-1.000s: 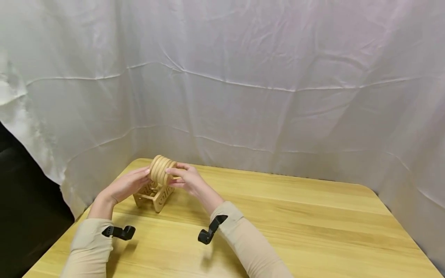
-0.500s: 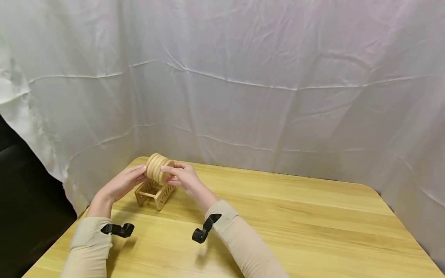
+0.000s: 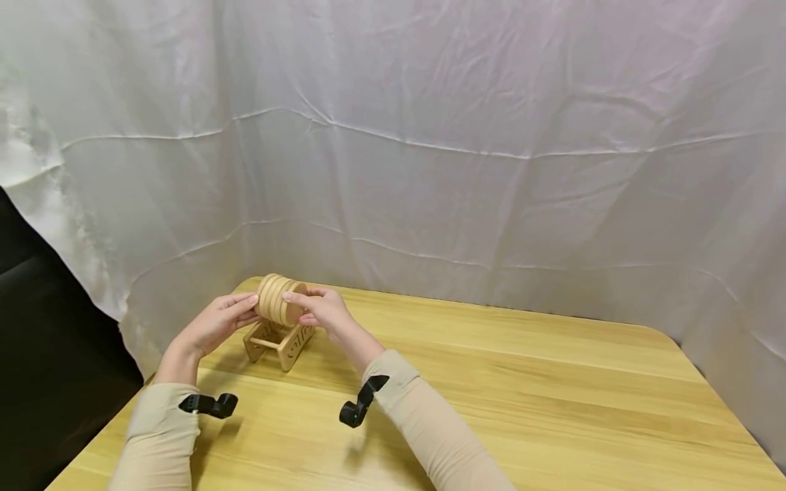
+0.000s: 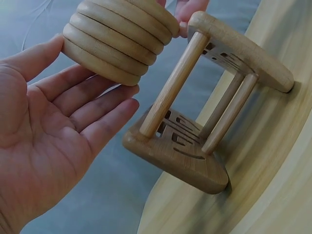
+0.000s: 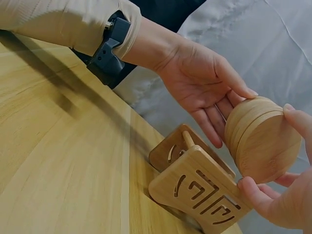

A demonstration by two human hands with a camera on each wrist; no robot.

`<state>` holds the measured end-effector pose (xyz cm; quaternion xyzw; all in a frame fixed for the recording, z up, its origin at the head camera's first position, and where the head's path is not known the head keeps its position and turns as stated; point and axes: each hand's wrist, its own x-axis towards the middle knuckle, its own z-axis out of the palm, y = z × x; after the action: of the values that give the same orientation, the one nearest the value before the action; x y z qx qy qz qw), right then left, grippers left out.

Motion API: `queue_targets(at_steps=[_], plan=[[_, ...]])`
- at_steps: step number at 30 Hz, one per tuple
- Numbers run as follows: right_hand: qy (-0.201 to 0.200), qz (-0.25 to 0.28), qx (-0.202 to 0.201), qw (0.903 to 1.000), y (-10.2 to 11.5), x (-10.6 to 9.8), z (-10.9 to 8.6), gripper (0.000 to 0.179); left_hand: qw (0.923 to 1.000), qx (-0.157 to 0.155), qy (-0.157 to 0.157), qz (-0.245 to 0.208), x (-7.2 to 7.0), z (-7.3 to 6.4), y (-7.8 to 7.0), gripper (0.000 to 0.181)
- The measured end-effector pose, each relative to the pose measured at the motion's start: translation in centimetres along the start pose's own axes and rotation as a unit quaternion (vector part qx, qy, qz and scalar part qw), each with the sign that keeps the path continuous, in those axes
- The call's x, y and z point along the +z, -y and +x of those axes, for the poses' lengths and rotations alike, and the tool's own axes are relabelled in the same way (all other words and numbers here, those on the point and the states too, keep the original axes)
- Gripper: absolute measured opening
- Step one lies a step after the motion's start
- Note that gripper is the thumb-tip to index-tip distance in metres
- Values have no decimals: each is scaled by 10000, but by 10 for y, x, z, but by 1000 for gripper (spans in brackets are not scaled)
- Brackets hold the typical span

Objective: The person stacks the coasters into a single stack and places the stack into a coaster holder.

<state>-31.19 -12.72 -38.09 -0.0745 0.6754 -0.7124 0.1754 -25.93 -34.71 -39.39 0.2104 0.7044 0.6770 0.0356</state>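
Observation:
A stack of several round wooden coasters [image 3: 274,299] is held on edge between both hands, just above a small wooden coaster holder [image 3: 287,351]. My left hand [image 3: 217,322] grips the stack's left end, thumb on its upper edge and fingers under it, as the left wrist view shows. From the other end, my right hand [image 3: 328,314] pinches the stack; in the right wrist view its thumb and fingers touch the rim around the flat face of the end coaster [image 5: 270,146]. The holder has cut-out side panels [image 4: 183,146] joined by round rods [image 4: 175,83], and it stands on the table.
The holder stands near the far left corner of the light wooden table [image 3: 522,382]. A pale curtain [image 3: 430,170] hangs behind and along the sides. Something black [image 3: 55,341] lies beyond the left edge. Each sleeve carries a black camera mount [image 3: 209,405].
Both hands and the coaster stack have shifted slightly left relative to the holder, whose right panel shows more. The view has turned a little to the left. Both grips stay the same.

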Motion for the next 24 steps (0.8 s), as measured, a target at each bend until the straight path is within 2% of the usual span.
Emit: queue_targets(at_steps=[8,18,24], plan=[[-150,-473,-41,9988,-6,4,0,55,9999,27,12,99,-5,-4,4,37],[-354,-390,-49,9986,-8,8,-3,57,9972,-121,-282,681,-5,-6,4,32],[-427,-465,-106,9979,-8,9,-5,57,9987,-98,-182,469,-6,-6,4,34]])
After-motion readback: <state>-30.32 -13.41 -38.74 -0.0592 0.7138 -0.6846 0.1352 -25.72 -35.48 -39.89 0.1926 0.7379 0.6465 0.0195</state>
